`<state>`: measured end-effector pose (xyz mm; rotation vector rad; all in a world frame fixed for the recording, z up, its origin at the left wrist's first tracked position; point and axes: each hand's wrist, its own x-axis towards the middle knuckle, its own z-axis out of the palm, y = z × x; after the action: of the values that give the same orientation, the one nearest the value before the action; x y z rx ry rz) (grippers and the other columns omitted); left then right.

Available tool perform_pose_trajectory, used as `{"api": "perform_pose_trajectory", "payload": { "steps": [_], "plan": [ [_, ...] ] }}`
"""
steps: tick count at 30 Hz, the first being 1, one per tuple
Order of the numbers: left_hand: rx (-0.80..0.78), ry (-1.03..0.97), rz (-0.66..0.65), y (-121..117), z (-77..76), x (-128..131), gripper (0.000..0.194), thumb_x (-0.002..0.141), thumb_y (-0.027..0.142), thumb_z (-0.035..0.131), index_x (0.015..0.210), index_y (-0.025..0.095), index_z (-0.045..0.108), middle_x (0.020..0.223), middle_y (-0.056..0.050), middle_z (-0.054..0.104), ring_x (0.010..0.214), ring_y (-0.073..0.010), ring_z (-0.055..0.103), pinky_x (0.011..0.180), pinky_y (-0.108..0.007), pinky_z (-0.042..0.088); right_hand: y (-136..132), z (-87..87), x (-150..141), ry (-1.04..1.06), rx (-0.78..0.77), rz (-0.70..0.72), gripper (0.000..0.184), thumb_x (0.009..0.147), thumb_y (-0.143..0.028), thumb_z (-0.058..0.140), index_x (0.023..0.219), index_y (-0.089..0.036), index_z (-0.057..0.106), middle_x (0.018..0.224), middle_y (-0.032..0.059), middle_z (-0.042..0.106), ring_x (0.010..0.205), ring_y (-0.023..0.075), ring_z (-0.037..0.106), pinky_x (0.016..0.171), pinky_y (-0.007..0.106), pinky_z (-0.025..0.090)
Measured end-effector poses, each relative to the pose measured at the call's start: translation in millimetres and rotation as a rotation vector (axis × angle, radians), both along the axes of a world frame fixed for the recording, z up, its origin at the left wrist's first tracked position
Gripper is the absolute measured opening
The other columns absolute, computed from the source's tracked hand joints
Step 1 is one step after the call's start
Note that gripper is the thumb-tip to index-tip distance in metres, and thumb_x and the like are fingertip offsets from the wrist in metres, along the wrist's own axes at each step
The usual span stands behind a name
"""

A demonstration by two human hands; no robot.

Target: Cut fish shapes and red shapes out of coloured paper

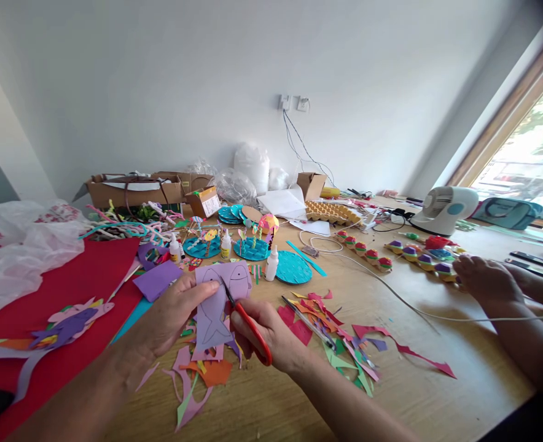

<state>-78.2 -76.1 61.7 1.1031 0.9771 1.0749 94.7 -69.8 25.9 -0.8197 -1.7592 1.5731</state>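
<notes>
My left hand (186, 301) pinches the left side of a light purple paper sheet (214, 319) with fish outlines drawn on it. One outline lies under my thumb and another shows at the upper right of the sheet. My right hand (265, 331) is closed round the red handles of a pair of scissors (258, 344). The dark blades (228, 293) are at the paper between the two outlines. Beneath the sheet lie pink, orange and green paper scraps (214, 371).
Glue bottles (271, 265) and blue discs (294, 267) stand beyond my hands. At left, paper fish (69, 322) lie on red paper (110, 264). Scraps (345, 344) and a pen (306, 316) lie right. Another person's hands (488, 279) are near painted egg-carton strips (421, 259). A cable (391, 288) crosses the table.
</notes>
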Motion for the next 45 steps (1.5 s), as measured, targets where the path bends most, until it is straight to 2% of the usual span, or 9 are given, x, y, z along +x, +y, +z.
{"api": "perform_pose_trajectory", "payload": {
  "steps": [3,7,13,22,26,31,35,39,45],
  "plan": [
    [-0.002,0.014,-0.014,-1.3,0.2,2.1,0.023,0.071,0.038,0.071,0.065,0.016,0.066,0.055,0.0,0.065,0.047,-0.0129,0.055,0.048,-0.023,0.048,-0.2,1.3,0.1,-0.002,0.007,-0.004,0.049,0.083,-0.065,0.053,0.067,-0.019,0.048,0.045,-0.0062,0.047,0.035,0.0065,0.04,0.035,0.017,0.026],
    [0.012,0.031,0.005,-0.8,-1.5,1.7,0.025,0.072,0.038,0.071,0.062,0.016,0.064,0.054,0.001,0.063,0.046,-0.0117,0.053,0.047,-0.022,0.046,-0.8,2.1,-0.7,0.01,0.004,-0.015,0.05,0.083,-0.066,0.053,0.067,-0.019,0.047,0.044,-0.0069,0.044,0.035,0.0065,0.039,0.034,0.017,0.026],
    [0.003,0.025,0.017,0.1,-0.5,1.4,0.023,0.072,0.038,0.07,0.066,0.017,0.063,0.055,0.001,0.063,0.05,-0.0144,0.056,0.05,-0.025,0.047,-2.0,1.1,-1.3,-0.004,0.026,-0.021,0.049,0.083,-0.064,0.053,0.066,-0.019,0.046,0.044,-0.0068,0.044,0.035,0.0064,0.039,0.033,0.016,0.025],
    [0.001,0.034,0.042,1.0,-4.5,-1.8,0.02,0.075,0.036,0.07,0.07,0.018,0.065,0.056,0.001,0.065,0.049,-0.0135,0.056,0.05,-0.024,0.047,0.3,-2.2,-1.6,0.008,0.023,-0.027,0.041,0.085,-0.054,0.054,0.065,-0.019,0.046,0.044,-0.0071,0.042,0.035,0.006,0.037,0.031,0.016,0.028],
    [0.011,0.009,0.002,1.3,-2.8,-1.8,0.021,0.073,0.033,0.07,0.06,0.018,0.064,0.052,0.001,0.065,0.045,-0.0132,0.056,0.047,-0.023,0.044,1.9,-4.7,-1.5,0.013,0.036,-0.034,0.038,0.085,-0.05,0.055,0.063,-0.02,0.045,0.045,-0.0079,0.04,0.034,0.0058,0.037,0.031,0.016,0.031],
    [0.015,0.017,0.099,0.3,-3.5,-3.4,0.021,0.074,0.034,0.072,0.063,0.018,0.063,0.053,0.003,0.064,0.048,-0.0141,0.057,0.048,-0.024,0.044,1.3,-5.2,-1.7,-0.005,0.037,-0.032,0.037,0.086,-0.05,0.053,0.065,-0.019,0.047,0.045,-0.0076,0.042,0.035,0.0061,0.039,0.031,0.016,0.029],
    [0.019,0.051,0.015,0.3,-2.5,-3.5,0.025,0.073,0.038,0.071,0.065,0.016,0.065,0.055,0.0,0.065,0.048,-0.014,0.056,0.047,-0.024,0.044,0.3,-3.7,-1.6,-0.01,0.044,-0.025,0.033,0.087,-0.044,0.052,0.066,-0.019,0.047,0.044,-0.0071,0.044,0.035,0.0067,0.04,0.032,0.015,0.027],
    [0.027,0.081,-0.084,2.4,-1.3,-2.9,0.029,0.072,0.043,0.07,0.064,0.016,0.063,0.055,0.0,0.062,0.05,-0.0132,0.054,0.048,-0.023,0.043,0.0,-1.9,-1.5,-0.022,0.082,-0.049,0.029,0.086,-0.037,0.05,0.064,-0.019,0.047,0.045,-0.0066,0.044,0.038,0.0071,0.041,0.034,0.015,0.03],
    [0.0,0.052,-0.095,3.5,-2.6,-4.6,0.029,0.071,0.043,0.071,0.069,0.015,0.064,0.059,0.0,0.064,0.054,-0.0135,0.055,0.053,-0.023,0.046,-0.8,-1.9,-2.0,-0.02,0.113,-0.067,0.025,0.083,-0.033,0.049,0.062,-0.02,0.045,0.047,-0.0066,0.042,0.039,0.0072,0.04,0.036,0.017,0.03]
  ]
}}
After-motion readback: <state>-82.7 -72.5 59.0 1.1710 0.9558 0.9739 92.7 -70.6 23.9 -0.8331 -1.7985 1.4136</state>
